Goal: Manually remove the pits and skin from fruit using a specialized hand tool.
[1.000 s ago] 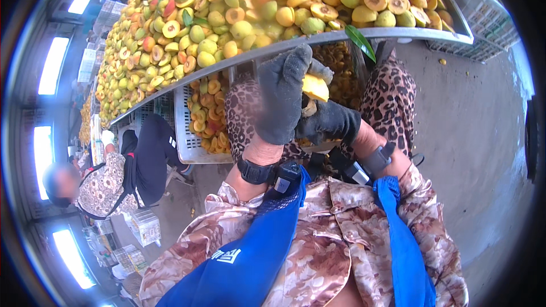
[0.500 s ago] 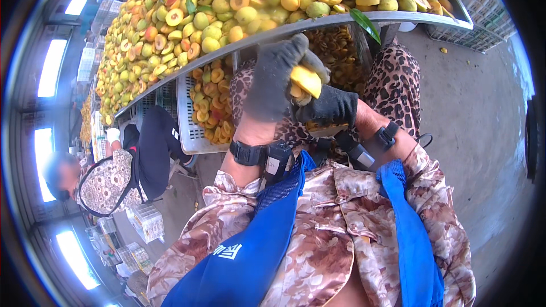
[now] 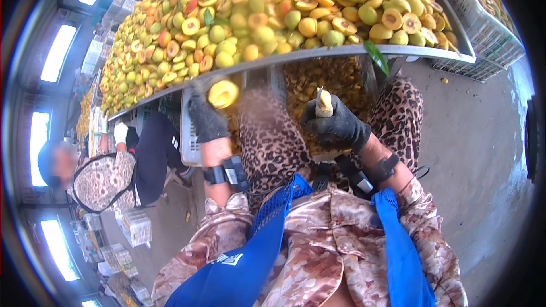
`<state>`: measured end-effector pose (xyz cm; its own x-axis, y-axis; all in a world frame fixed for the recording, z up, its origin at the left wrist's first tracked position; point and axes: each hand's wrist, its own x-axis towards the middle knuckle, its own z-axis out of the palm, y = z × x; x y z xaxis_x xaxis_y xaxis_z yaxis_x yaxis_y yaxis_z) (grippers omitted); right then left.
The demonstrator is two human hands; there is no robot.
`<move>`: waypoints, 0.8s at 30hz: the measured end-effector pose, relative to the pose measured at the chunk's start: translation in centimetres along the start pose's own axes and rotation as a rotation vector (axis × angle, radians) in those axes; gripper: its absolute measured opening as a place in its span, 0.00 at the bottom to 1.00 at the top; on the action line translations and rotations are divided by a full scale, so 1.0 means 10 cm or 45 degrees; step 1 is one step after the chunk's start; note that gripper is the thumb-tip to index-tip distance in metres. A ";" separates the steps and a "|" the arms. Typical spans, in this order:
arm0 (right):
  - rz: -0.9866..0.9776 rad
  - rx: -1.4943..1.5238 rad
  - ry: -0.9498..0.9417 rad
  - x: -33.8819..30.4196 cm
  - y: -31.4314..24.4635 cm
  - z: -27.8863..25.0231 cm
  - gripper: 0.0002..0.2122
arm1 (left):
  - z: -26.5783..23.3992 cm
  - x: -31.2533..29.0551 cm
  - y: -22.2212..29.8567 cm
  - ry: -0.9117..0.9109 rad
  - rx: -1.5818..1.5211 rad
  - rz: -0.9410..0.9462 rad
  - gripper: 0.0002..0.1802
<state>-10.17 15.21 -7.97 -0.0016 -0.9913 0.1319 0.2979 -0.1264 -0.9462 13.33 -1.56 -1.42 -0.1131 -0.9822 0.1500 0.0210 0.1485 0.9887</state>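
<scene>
Tool (image 3: 324, 106) points tip-first toward the tray (image 3: 421, 51), its long axis fore-and-aft.

Dark grey-black gloves (image 3: 352, 133) cover the left hand (image 3: 207, 118) and the right hand (image 3: 335, 127); the left wrist wears a black strap (image 3: 214, 175) with a dark box (image 3: 236, 174) bearing a pale label, the right wrist a dark band (image 3: 388, 167). The shiny shirt (image 3: 310, 250), blotched pink, brown and cream, has sleeves (image 3: 421, 213) stopping short of the wrists, and over it hang a left blue panel (image 3: 250, 241), with mesh and a white mark (image 3: 230, 259), and a right blue panel (image 3: 398, 244). The trousers (image 3: 273, 131) are leopard print, dark spots on pinkish brown, with a thin black cable (image 3: 422, 170) looping beside the right leg
</scene>
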 end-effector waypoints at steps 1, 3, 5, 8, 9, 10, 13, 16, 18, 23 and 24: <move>-0.013 -0.012 0.009 0.03 -0.07 -0.09 0.07 | -0.04 0.14 -0.05 0.145 -0.075 0.052 0.26; 0.372 0.313 0.037 0.04 -0.27 -0.21 0.08 | 0.07 0.24 -0.06 0.199 0.173 0.104 0.26; 0.283 0.428 0.038 0.16 -0.11 -0.34 0.10 | 0.34 0.28 -0.04 0.093 0.101 0.167 0.21; 0.353 0.713 0.477 0.28 0.04 -0.44 0.09 | 0.85 0.54 -0.13 -0.354 0.347 0.508 0.16; 0.348 0.712 0.480 0.27 0.13 -0.48 0.09 | 1.09 0.59 -0.17 -0.475 0.279 0.414 0.16; 0.293 0.373 0.441 0.24 0.23 -0.52 0.08 | 1.33 0.65 -0.20 -0.593 0.212 0.320 0.16; 0.505 0.565 0.523 0.23 0.15 -0.40 0.09 | 1.92 0.85 -0.45 -0.708 0.842 0.647 0.23; 0.455 0.018 0.499 0.19 0.09 -0.35 0.14 | 2.30 0.67 -0.43 -0.424 1.595 0.746 0.24; 0.260 -0.180 0.637 0.19 0.33 -0.46 0.15 | 2.37 0.79 -0.42 -0.540 1.545 0.871 0.24; 0.156 -0.003 0.706 0.13 0.02 -0.42 0.13 | 2.14 1.16 -0.54 -0.827 0.992 0.243 0.20; 0.246 0.066 0.670 0.11 -0.06 -0.40 0.11 | 2.09 1.13 -0.58 -0.840 1.049 0.427 0.21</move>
<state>-14.21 14.06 -8.42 -0.4144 -0.8830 -0.2204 0.3866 0.0484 -0.9210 -8.87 -11.08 -5.36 -0.7379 -0.6600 0.1412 -0.4898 0.6676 0.5607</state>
